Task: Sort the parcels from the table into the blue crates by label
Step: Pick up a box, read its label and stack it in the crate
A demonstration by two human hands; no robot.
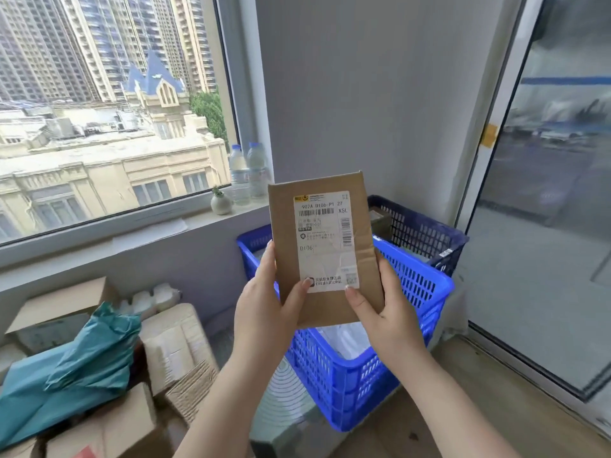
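From the head camera we see ourselves holding a flat brown cardboard parcel [325,249] upright in front of us, above the near bright blue crate [380,375]. Our left hand [264,302] grasps its lower left edge, thumb lying on the front near the bottom of the white shipping label [325,239], and our right hand [383,309] grasps the lower right edge, thumb pressed on the label's bottom corner. The label faces us; we can read "D106" on it, with barcodes beside. The near crate holds white wrapped items, and just behind it stands a darker blue crate [423,229] with a cardboard box inside. At our lower left lies a heap of parcels: cardboard boxes [175,345] and a teal plastic mailer bag [72,368] draped over them. On the windowsill [158,226] stand two water bottles [248,173] and a small white pot with a plant [220,201]. A glass door [545,193] stands at the right.
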